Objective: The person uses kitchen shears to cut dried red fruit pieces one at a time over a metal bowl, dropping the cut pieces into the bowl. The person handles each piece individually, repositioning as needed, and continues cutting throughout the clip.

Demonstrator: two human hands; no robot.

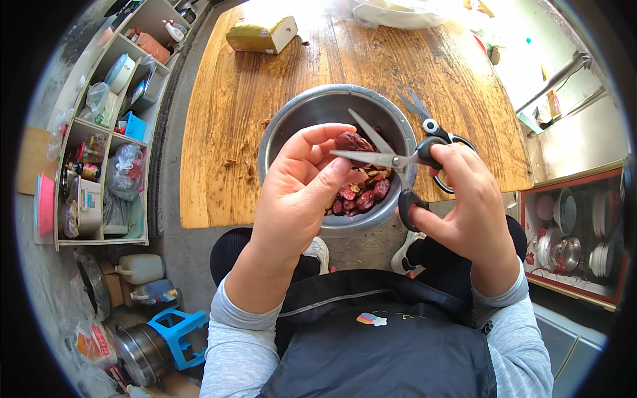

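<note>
Between the thumb and fingers of my left hand (pixel 303 184) is a dried red date (pixel 352 142). My right hand (pixel 465 199) grips black-handled scissors (pixel 396 160) by both finger loops. Their blades are spread around the date, the lower one passing across it near my left thumb. Both hands are above a stainless steel bowl (pixel 283 112) at the table's near edge. Inside the bowl lie several dried red dates (pixel 366 200) and cut pieces (pixel 378 174), partly hidden by my hands. A second pair of scissors (pixel 432 127) rests on the table right of the bowl.
The wooden table (pixel 224 124) bears dark scraps (pixel 230 162) left of the bowl. A yellow-green tissue pack (pixel 261 35) and a white basin (pixel 398 12) stand farther back. Left is a shelf unit (pixel 112 134); below it, a blue plastic stool (pixel 179 338). A dish cabinet (pixel 572 239) is right.
</note>
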